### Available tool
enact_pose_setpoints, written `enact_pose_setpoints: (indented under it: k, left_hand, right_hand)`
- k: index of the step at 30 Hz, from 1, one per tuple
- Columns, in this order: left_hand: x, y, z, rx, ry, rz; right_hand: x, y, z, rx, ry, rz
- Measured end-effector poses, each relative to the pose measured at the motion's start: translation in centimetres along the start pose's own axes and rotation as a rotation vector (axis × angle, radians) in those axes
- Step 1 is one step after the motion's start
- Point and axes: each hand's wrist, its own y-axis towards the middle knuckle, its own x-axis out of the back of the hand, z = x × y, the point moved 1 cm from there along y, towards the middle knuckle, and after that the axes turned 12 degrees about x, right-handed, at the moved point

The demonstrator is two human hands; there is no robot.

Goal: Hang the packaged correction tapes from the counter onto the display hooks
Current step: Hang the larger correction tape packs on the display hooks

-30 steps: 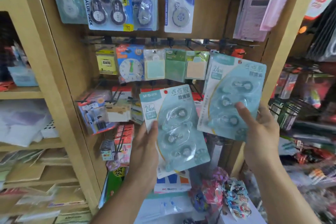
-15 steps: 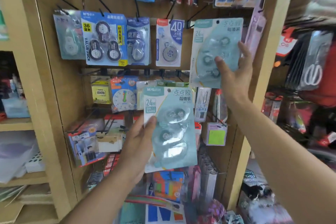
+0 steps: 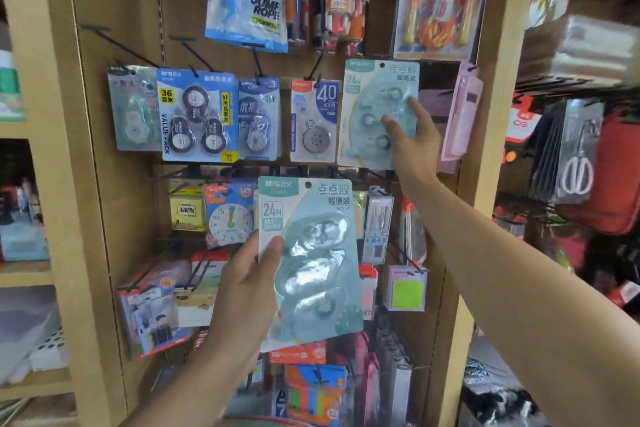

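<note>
Nearest, at 6 o'clock, the left hand (image 3: pixel 251 282) is gripping a teal pack (image 3: pixel 308 260) by its left edge, thumb on the front, holding it upright and waiting in front of the lower rows. Farther out, toward 1 o'clock, the right hand (image 3: pixel 412 139) is pinching a second pack (image 3: pixel 377 107) at its lower right corner and lifting it against the board, just right of the 40 pack (image 3: pixel 313 121). Its hang hole (image 3: pixel 382 65) is sitting at the top of the card, and whether a hook (image 3: pixel 313 68) is already through it is too blurred to tell. The step in hand looks like hanging this second pack; next, the hole needs lining up with a hook tip and the card sliding back, before the left hand's pack is following.
</note>
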Motion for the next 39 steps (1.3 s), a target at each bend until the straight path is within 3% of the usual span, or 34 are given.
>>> enact_pose_setpoints:
  k: [6,14,27,39]
  left_hand:
    - [0.9,-0.3,-0.2,0.032,0.007,-0.003]
    - [1.4,0.1,0.5,0.051,-0.031,0.008]
    - [0.2,0.9,0.5,0.104,-0.128,0.067]
    - [-0.8,2.2,0.5,0.156,-0.211,0.126]
  right_hand:
    - [-0.2,-1.5,-2.5,-0.115,0.008,0.071]
    - [-0.8,-0.6,-2.2,0.01,0.026,0.009]
    - [-1.3,1.7,-4.0,-0.155,0.108,0.028]
    - [-2.6,3.7,-5.4,-0.239,-0.052,0.129]
